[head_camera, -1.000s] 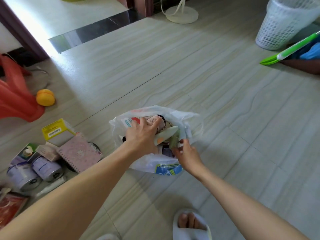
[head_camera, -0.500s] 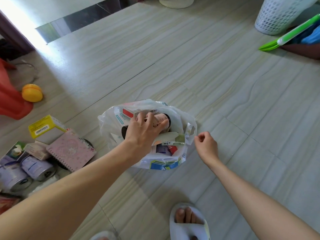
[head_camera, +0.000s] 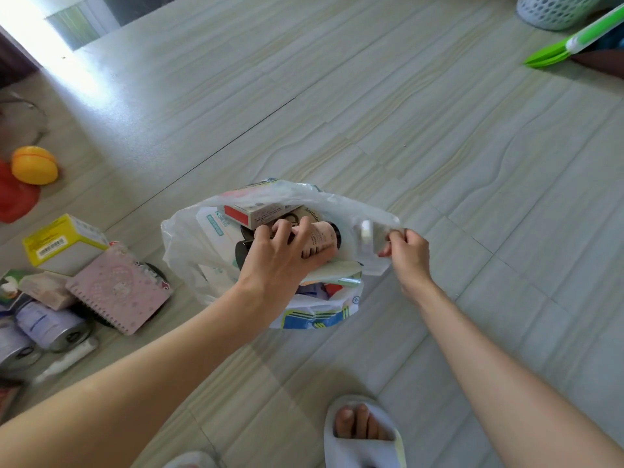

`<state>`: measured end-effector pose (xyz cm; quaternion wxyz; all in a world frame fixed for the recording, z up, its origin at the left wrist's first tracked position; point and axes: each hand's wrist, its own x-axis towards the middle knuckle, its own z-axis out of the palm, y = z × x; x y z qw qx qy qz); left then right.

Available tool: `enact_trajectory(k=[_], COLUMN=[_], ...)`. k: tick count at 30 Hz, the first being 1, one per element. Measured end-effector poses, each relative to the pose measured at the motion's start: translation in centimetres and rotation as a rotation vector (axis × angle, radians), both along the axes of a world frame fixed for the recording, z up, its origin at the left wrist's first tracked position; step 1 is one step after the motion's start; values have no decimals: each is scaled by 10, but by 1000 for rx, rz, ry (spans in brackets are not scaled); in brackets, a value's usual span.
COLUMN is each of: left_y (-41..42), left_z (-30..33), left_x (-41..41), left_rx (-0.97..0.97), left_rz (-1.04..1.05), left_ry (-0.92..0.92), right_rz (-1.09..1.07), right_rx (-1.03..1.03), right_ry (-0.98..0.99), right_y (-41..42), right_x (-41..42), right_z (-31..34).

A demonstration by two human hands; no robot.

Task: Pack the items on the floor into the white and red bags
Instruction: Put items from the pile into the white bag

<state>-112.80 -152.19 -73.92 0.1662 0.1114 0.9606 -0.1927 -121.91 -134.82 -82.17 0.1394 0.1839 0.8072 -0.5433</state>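
Pale tiled floor, daylight glare upper L. White plastic bag sits centre, mouth open, already holding a red-and-white carton, other pkgs, and a pinkish bottle lying on top. L hand is inside the bag mouth, fingers curled round the bottle. R hand pinches the bag's R handle, drawing it outward. Unpacked items well L of bag: yellow box, pink spiral notebook leaning on it, two tins on their sides, white tube. Red bag at L edge, yellow ball just beside it. White slipper near bottom. Mesh basket and green tool upper R.
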Motion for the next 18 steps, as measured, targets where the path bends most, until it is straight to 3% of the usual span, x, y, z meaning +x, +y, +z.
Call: enact_trajectory(k=[5, 10, 14, 18], left_y=[3, 13, 18, 16], left_z=[-4, -7, 0, 12], left_x=[2, 6, 10, 20], left_rx=[-51, -102, -158, -51], left_rz=[-53, -6, -64, -165], left_ry=[-25, -39, -150, -207], right_rz=[47, 250, 316, 398], right_rx=[-125, -236, -293, -299], right_ry=[203, 105, 107, 119], right_y=[15, 13, -4, -17], right_x=[-16, -29, -19, -8], right_z=[68, 129, 157, 169])
